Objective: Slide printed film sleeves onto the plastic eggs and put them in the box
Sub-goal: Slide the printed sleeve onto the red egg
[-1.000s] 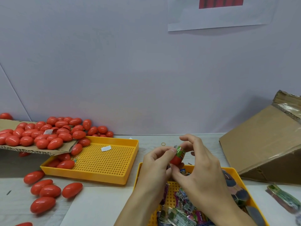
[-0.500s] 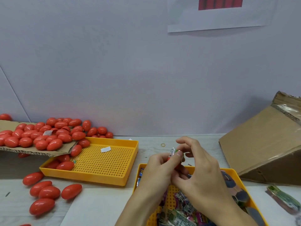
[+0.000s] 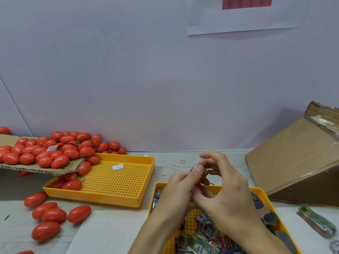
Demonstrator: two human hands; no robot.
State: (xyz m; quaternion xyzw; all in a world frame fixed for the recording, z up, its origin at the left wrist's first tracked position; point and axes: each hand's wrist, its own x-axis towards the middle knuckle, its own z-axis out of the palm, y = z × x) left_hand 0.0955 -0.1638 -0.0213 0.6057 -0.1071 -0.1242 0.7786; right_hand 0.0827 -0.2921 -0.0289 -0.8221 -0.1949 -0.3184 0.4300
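Note:
My left hand [image 3: 178, 189] and my right hand [image 3: 227, 195] meet above the near yellow tray [image 3: 264, 197]. Between their fingertips they pinch a red plastic egg with a green printed film sleeve [image 3: 203, 174] on it; only a sliver of the egg shows under the thumbs. The near tray holds a heap of printed sleeves [image 3: 200, 235]. Many bare red eggs [image 3: 45, 153] lie on a cardboard sheet at the left and spill into a second yellow tray [image 3: 145, 180]. A tilted cardboard box [image 3: 297, 165] stands at the right.
Several loose red eggs [image 3: 49, 215] lie on the table at the near left. A bundle of green sleeves [image 3: 317, 221] sits at the right edge, a rubber band [image 3: 182, 161] lies behind my hands, and a white wall closes the back.
Both hands stayed above the near tray and worked the sleeve along the egg; the fingers shifted and less red egg shows now.

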